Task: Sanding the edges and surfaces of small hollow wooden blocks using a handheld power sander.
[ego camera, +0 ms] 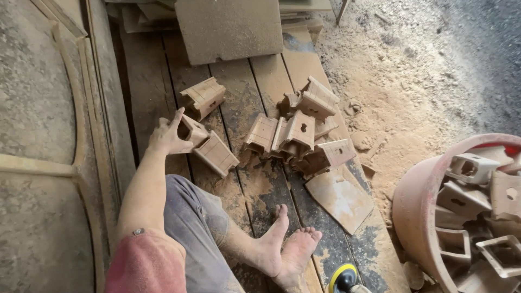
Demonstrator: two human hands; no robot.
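My left hand [168, 135] has its fingers closed around a small slotted wooden block [191, 129] on the dusty plank floor [255, 184], just beside another block [216, 154] (my right hand is out of view), with a heap of blocks [298, 135] lying near.

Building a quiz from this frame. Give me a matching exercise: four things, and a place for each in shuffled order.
Things:
1. left hand
2. red tub
3. flat board
4. yellow-rimmed tool

Places:
A. bottom edge, by the bare feet
B. top of view, on the planks
C. on a wooden block at left
D. right edge, full of blocks

Pairs: 1-C, 2-D, 3-B, 4-A
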